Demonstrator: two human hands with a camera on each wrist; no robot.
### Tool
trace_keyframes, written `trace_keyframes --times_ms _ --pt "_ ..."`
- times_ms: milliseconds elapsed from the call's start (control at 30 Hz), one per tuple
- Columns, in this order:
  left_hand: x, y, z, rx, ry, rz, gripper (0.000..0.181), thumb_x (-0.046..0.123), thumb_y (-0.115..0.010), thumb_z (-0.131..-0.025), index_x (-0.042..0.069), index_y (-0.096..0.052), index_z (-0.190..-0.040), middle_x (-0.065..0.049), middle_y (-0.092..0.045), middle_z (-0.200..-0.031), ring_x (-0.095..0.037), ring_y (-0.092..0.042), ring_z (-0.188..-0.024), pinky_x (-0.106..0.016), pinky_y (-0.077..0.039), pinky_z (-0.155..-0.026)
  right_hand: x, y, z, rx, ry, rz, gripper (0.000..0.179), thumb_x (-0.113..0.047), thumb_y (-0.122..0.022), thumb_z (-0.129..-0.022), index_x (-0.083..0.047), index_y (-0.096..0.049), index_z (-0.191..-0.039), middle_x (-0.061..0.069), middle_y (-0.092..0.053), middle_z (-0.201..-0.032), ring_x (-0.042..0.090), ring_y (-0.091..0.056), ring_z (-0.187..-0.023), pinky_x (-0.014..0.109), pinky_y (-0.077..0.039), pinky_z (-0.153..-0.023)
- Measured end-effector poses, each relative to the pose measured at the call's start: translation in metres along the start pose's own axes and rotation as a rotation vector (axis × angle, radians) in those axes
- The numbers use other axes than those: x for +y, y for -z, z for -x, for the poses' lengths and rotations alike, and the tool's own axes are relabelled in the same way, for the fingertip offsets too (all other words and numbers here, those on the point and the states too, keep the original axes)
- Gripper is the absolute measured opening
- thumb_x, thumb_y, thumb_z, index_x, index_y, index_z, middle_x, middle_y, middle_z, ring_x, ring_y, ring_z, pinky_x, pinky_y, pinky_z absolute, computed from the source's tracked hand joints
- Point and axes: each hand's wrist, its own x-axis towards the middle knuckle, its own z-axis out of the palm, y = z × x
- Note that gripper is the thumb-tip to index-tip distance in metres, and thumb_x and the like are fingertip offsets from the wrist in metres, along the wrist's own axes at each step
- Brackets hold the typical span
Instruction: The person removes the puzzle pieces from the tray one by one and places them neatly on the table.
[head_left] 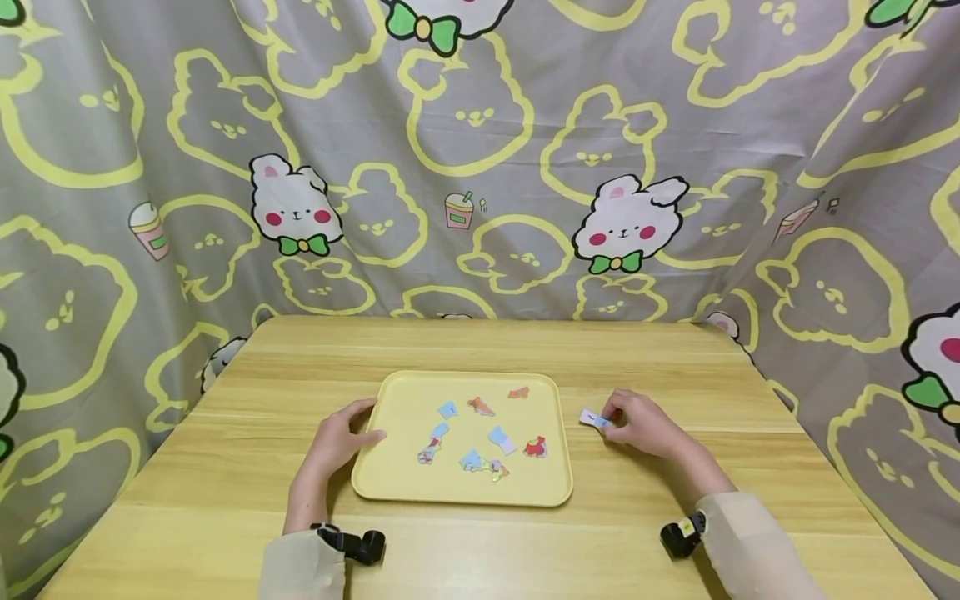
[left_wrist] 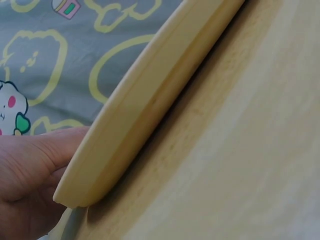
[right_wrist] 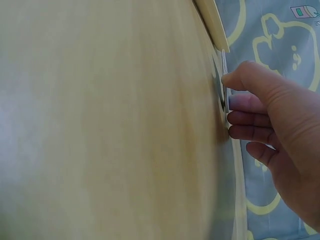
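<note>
A yellow tray (head_left: 390,485) lies on the wooden table in the head view, with several small cut-out picture pieces scattered on it. My left hand (head_left: 337,437) grips the tray's left edge, thumb over the rim. The left wrist view shows the tray's side wall (left_wrist: 135,115) close up, with part of the left hand (left_wrist: 35,170) behind its near corner. Right of the tray, my right hand (head_left: 641,423) pinches a small white-and-blue card (head_left: 590,417) between thumb and fingers, low over the table. In the right wrist view, the right hand (right_wrist: 280,110) holds this card (right_wrist: 224,75) edge-on.
On the tray are blue pieces such as a square (head_left: 447,409) and a strip (head_left: 502,439), an orange cut-out (head_left: 480,406) and a red one (head_left: 536,447). The wooden table (head_left: 480,550) ends at a grey patterned curtain (head_left: 480,167) behind and on both sides.
</note>
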Motion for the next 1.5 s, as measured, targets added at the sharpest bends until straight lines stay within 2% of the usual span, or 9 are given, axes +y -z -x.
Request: trace_keyframes --times_ms 467,733,1033,1300,1500 --pt "-0.0003 0.0005 -0.0012 0.001 -0.003 -0.001 0.064 0.023 -0.072 -0.089 0.007 -0.046 -0.145 -0.024 -0.044 -0.150 -0.046 -0.034 -0.142 -0.060 -0.028 -0.118 -0.0037 -0.0002 -0.0013 -0.005 0.039 0.021 0.015 -0.010 -0.078 -0.077 -0.008 -0.064 -0.082 0.000 -0.058 -0.081 0.007 -0.052 -0.075 0.021 -0.048 -0.066" --pt "0.0004 0.0005 0.0008 0.003 -0.002 0.011 0.064 0.021 -0.072 -0.089 0.007 -0.046 -0.145 -0.024 -0.043 -0.150 -0.046 -0.033 -0.142 -0.060 -0.027 -0.118 -0.0066 0.0010 -0.0004 -0.029 0.016 0.032 0.018 -0.013 -0.079 -0.079 -0.006 -0.065 -0.087 -0.001 -0.057 -0.083 0.008 -0.050 -0.077 0.022 -0.046 -0.067" --pt "-0.0005 0.0000 -0.0002 0.012 -0.006 0.011 0.063 0.020 -0.072 -0.089 0.007 -0.047 -0.145 -0.024 -0.044 -0.150 -0.046 -0.033 -0.142 -0.060 -0.027 -0.118 -0.0051 -0.0013 0.0023 0.010 0.022 0.040 0.020 -0.013 -0.079 -0.078 -0.004 -0.066 -0.090 0.001 -0.058 -0.086 0.009 -0.050 -0.079 0.025 -0.048 -0.069" --pt "-0.0001 0.0006 -0.0006 0.020 -0.017 0.015 0.062 0.019 -0.072 -0.088 0.006 -0.047 -0.144 -0.024 -0.045 -0.149 -0.046 -0.034 -0.141 -0.059 -0.027 -0.118 -0.0040 -0.0014 0.0057 0.067 -0.040 -0.053 0.028 -0.018 -0.080 -0.080 -0.001 -0.068 -0.099 0.003 -0.061 -0.091 0.013 -0.054 -0.084 0.026 -0.049 -0.074" --pt "-0.0006 0.0004 -0.0011 0.021 -0.016 0.012 0.062 0.018 -0.073 -0.088 0.006 -0.048 -0.144 -0.024 -0.045 -0.149 -0.046 -0.035 -0.141 -0.059 -0.027 -0.119 -0.0101 -0.0061 0.0036 0.102 -0.015 -0.105 0.029 -0.017 -0.079 -0.081 0.000 -0.069 -0.102 0.005 -0.062 -0.090 0.016 -0.055 -0.083 0.026 -0.050 -0.074"
